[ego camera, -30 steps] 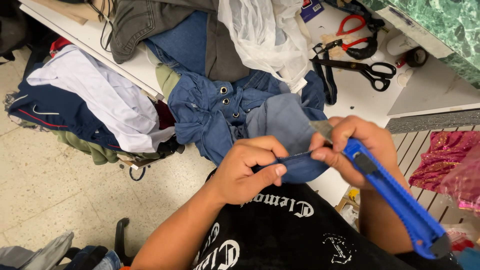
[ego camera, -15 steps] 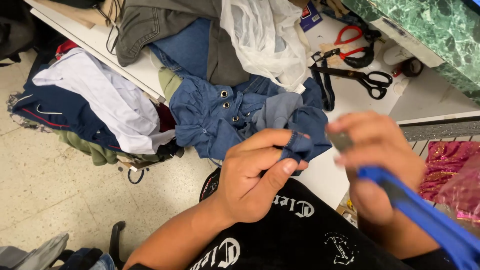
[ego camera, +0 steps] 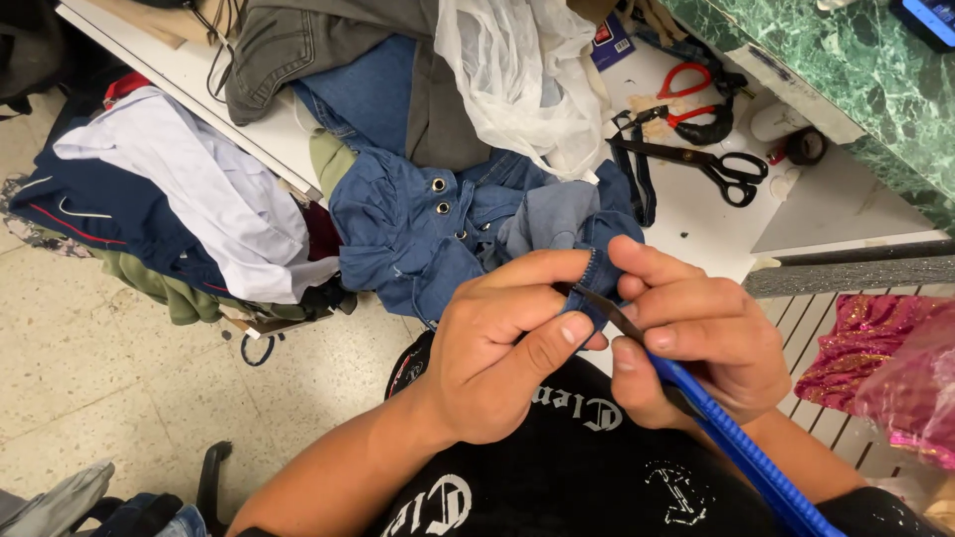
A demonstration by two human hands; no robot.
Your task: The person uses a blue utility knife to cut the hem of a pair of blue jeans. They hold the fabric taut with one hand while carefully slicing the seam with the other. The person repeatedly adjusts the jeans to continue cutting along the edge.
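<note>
A blue denim garment [ego camera: 428, 234] with metal eyelets hangs off the white table edge toward me. My left hand [ego camera: 497, 348] pinches a folded seam of it between thumb and fingers. My right hand [ego camera: 696, 343] grips a blue-handled utility knife [ego camera: 736, 447], its thin blade laid against the seam right beside my left fingertips. The two hands touch over the denim.
On the white table [ego camera: 696, 214] lie black scissors [ego camera: 716, 169], red-handled scissors [ego camera: 691, 99], a white sheer cloth [ego camera: 517, 80], grey trousers [ego camera: 298, 50] and a tape roll [ego camera: 804, 146]. Piled clothes [ego camera: 169, 209] sit left above the tiled floor. Pink sequined fabric [ego camera: 875, 358] is at right.
My right hand swung away and blurred, then returned with the knife blade on the seam. My left hand kept hold of the denim and shifted slightly.
</note>
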